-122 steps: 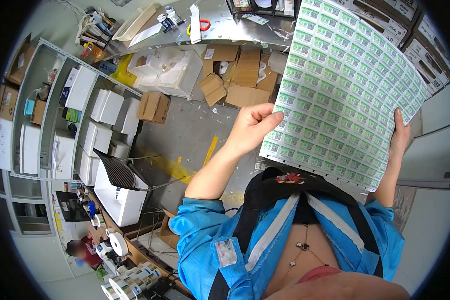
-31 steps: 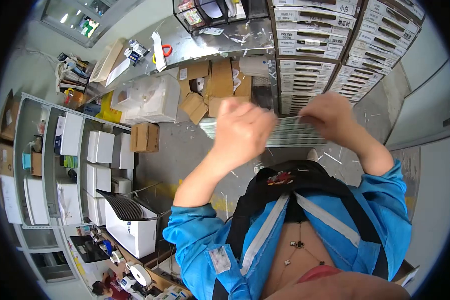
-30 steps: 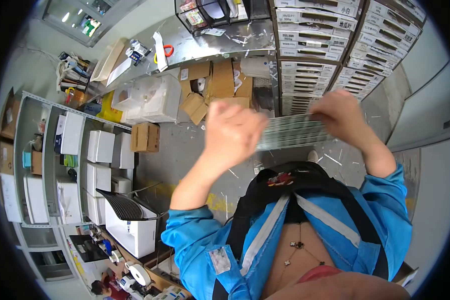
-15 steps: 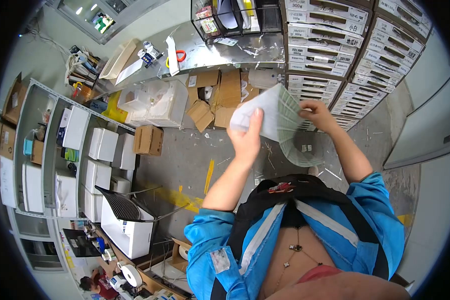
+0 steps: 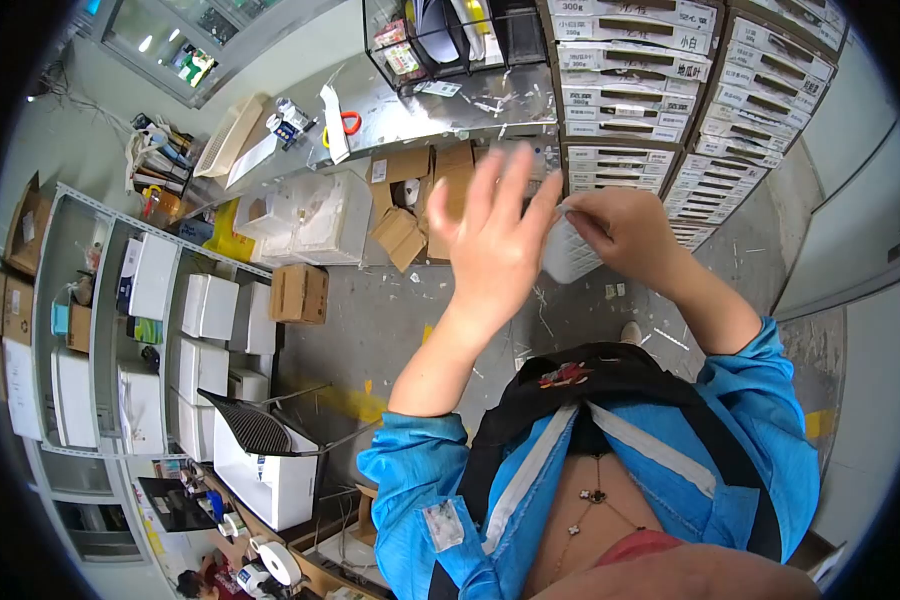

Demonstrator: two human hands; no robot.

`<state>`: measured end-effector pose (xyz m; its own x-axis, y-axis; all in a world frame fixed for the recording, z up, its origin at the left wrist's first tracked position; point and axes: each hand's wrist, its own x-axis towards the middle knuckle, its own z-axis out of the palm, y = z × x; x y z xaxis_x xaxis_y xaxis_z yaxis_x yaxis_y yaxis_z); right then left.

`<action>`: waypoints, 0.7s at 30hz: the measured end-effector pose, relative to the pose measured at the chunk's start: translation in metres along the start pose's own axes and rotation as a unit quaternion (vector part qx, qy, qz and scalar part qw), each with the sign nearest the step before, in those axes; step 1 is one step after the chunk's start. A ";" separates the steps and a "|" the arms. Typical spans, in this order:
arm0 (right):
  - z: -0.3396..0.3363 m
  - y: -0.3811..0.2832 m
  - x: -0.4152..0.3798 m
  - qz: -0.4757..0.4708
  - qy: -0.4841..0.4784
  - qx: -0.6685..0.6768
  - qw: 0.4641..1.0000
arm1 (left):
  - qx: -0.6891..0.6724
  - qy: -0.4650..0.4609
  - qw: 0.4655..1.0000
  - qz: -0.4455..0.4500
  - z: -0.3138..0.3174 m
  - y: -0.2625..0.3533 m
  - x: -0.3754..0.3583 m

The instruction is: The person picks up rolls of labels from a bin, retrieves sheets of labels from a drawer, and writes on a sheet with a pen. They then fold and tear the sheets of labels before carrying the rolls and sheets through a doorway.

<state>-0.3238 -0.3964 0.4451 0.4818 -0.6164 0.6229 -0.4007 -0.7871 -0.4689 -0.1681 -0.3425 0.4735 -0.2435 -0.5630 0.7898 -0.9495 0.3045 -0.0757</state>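
Observation:
My left hand is raised in front of me with its fingers spread, slightly blurred, and nothing shows in it. Just to its right, my right hand pinches the upper edge of a pale, translucent sheet between thumb and fingers. The sheet hangs down between the two hands, partly hidden behind my left fingers and the right hand. A faint pattern shows on it, too blurred to read.
A metal bench carries orange-handled scissors, small bottles and a black wire rack. Labelled drawers stand at the right. Below the bench are torn cardboard boxes. Shelves with white boxes and a black chair are left.
My left hand has let go of the sheet and opened, its fingers spreading upward. The fanned sheet now hangs lower and narrower from my right hand, which has moved slightly left.

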 end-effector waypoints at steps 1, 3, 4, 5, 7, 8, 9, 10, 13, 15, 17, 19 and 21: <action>0.001 -0.002 0.000 -0.001 -0.002 0.001 1.000 | 0.001 -0.001 1.000 -0.002 0.002 -0.001 -0.001; 0.000 -0.005 0.003 -0.044 0.035 -0.035 0.998 | -0.074 -0.043 0.996 0.000 0.010 -0.006 -0.005; -0.002 -0.006 0.005 -0.047 0.037 -0.036 0.998 | -0.103 0.012 0.995 0.000 0.015 -0.005 -0.003; -0.003 -0.008 0.004 -0.033 0.006 -0.050 0.998 | -0.103 0.013 0.995 0.002 0.015 -0.005 -0.003; -0.005 -0.008 0.002 -0.018 -0.027 -0.065 0.997 | -0.131 -0.012 0.991 -0.002 0.016 -0.002 -0.004; -0.005 -0.008 0.002 -0.025 -0.023 -0.072 0.997 | -0.132 -0.011 0.991 -0.001 0.016 -0.001 -0.004; -0.004 -0.007 0.002 -0.032 -0.020 -0.079 0.996 | -0.142 -0.008 0.990 -0.006 0.016 -0.001 -0.004; -0.003 -0.006 0.003 -0.032 -0.019 -0.079 0.996 | -0.152 -0.006 0.988 -0.012 0.016 -0.001 -0.004; 0.001 -0.003 0.003 -0.085 0.047 -0.046 0.994 | -0.190 -0.012 0.980 -0.048 0.014 -0.001 -0.003; 0.001 -0.001 0.003 -0.079 0.041 -0.013 0.996 | -0.198 -0.006 0.979 -0.049 0.017 -0.003 -0.004; -0.002 0.000 0.003 -0.075 0.030 -0.009 0.997 | -0.208 0.001 0.977 -0.049 0.017 -0.007 -0.005; -0.007 0.002 0.004 -0.073 0.018 -0.006 0.997 | -0.194 -0.050 0.980 -0.017 0.013 -0.014 -0.004; -0.011 0.002 0.005 -0.056 -0.046 0.000 0.997 | -0.195 -0.067 0.978 -0.034 0.009 -0.023 -0.005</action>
<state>-0.3309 -0.4012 0.4545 0.5932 -0.5248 0.6105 -0.3409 -0.8508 -0.4000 -0.1468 -0.3536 0.4660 -0.2313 -0.6800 0.6958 -0.8227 0.5184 0.2332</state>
